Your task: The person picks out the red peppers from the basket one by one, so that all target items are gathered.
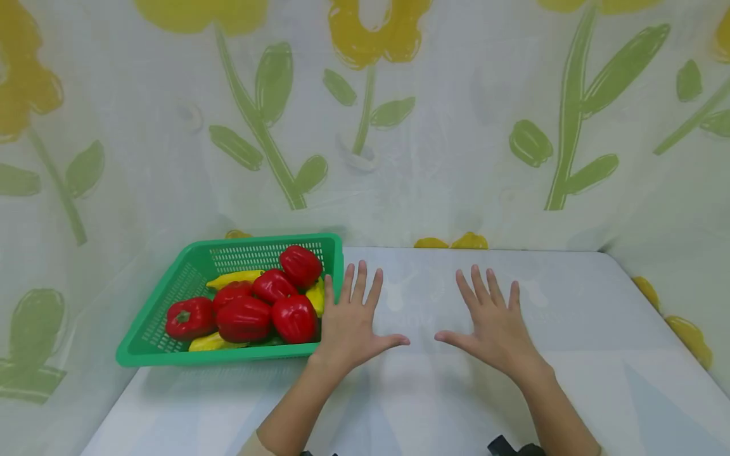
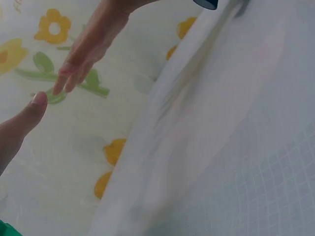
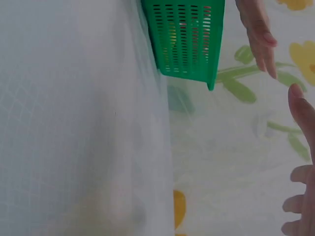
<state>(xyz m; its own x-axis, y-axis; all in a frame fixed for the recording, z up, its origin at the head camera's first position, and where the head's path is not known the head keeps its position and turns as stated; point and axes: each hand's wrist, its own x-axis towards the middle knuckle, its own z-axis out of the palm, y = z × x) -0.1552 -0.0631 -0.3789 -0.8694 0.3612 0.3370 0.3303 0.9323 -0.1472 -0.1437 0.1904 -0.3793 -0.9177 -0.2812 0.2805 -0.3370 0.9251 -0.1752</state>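
My left hand [image 1: 349, 326] is held over the table with fingers straight and spread, overlapping the right edge of the green basket [image 1: 228, 358] in the head view. Level with it on the right, my right hand [image 1: 495, 329] is spread the same way, its thumb pointing toward the left thumb. Neither palm holds anything. Inside the basket lie several red bell peppers [image 1: 244, 318]. Around and under them show yellow, elongated vegetables [image 1: 234, 278]. The left wrist view catches the right hand [image 2: 93, 39] across from the left thumb [image 2: 29, 118].
A pale cloth with faint blue shapes covers the table [image 1: 570, 380]. Behind and beside it hangs a light curtain [image 1: 456, 126] printed with yellow flowers and green leaves. A dark object [image 1: 516, 446] shows at the bottom edge by the right forearm.
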